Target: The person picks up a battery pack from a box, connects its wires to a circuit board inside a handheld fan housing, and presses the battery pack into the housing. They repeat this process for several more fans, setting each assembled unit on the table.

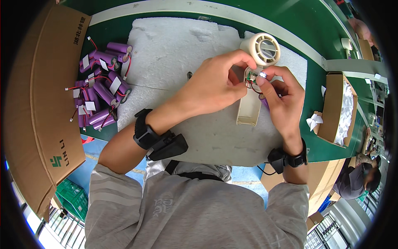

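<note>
A cream handheld fan (248, 111) lies on the white foam sheet, its round head at the far end and its handle shell open. A small green circuit board (251, 76) with thin red and black wires shows inside the handle. My left hand (213, 85) grips the fan near its neck, index finger and thumb on either side of the board. In my right hand (284, 97), thumb and index finger pinch a small white plug (263, 75) over the board. Part of a purple battery (263, 101) shows beside the handle, mostly hidden by my right hand.
Several purple batteries (103, 89) with wired plugs are heaped left of the foam sheet (166, 50). A tall cardboard box (45, 103) stands at the far left. On the right, an open carton (331, 112) holds white pieces. Another person (358, 178) is at the right edge.
</note>
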`<state>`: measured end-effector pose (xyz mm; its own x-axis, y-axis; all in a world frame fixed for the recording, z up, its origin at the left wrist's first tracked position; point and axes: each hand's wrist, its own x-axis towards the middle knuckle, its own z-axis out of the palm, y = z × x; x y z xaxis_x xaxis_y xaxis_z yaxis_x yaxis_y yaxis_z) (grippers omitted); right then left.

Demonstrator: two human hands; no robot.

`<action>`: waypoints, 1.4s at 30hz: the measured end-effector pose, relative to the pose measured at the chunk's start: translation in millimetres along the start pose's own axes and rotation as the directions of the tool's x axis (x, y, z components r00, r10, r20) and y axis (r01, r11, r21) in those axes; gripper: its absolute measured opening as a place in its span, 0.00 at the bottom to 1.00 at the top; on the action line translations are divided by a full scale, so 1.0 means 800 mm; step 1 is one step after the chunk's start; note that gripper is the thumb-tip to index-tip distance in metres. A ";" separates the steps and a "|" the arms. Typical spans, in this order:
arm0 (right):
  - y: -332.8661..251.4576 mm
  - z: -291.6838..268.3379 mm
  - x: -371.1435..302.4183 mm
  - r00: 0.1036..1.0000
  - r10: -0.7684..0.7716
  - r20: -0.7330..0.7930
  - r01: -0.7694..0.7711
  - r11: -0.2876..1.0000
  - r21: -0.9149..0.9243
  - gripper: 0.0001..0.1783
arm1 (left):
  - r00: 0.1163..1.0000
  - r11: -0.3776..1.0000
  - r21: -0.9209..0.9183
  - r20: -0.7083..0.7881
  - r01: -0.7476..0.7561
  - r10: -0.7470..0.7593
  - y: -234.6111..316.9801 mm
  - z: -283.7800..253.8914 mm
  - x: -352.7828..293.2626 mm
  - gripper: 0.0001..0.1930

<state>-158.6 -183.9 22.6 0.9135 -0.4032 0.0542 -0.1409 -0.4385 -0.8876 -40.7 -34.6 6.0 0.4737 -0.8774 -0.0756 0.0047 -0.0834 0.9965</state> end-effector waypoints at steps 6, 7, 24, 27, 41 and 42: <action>0.005 0.002 0.002 1.000 -0.012 -0.002 0.012 0.999 0.032 0.09 | 0.999 1.000 0.018 -0.035 0.009 -0.008 0.001 0.003 0.002 0.17; 0.006 0.003 0.002 1.000 -0.019 -0.014 0.019 0.999 0.041 0.08 | 0.999 1.000 0.019 -0.034 0.009 -0.009 0.001 0.003 0.002 0.17; -0.002 -0.004 0.004 0.998 -0.007 0.066 0.006 1.000 0.028 0.10 | 0.998 0.995 0.093 -0.057 -0.019 0.024 0.004 0.005 0.000 0.18; -0.001 -0.002 0.003 0.999 -0.018 0.044 0.017 1.000 0.017 0.10 | 0.998 0.996 0.093 -0.058 -0.008 0.013 0.004 0.005 0.001 0.18; -0.003 0.001 0.001 0.990 -0.132 -0.043 0.125 0.982 -0.142 0.10 | 0.999 0.997 0.069 -0.034 -0.027 0.030 0.001 0.005 -0.001 0.17; -0.003 0.001 0.001 0.990 -0.135 -0.043 0.128 0.982 -0.141 0.10 | 0.999 0.998 0.056 -0.026 -0.027 0.029 0.001 0.004 -0.001 0.17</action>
<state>-157.0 -182.6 24.6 0.9071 -0.3741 0.1930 -0.0753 -0.5953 -0.7999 -43.9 -35.6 6.7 0.4964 -0.8669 -0.0462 -0.0578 -0.0860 0.9946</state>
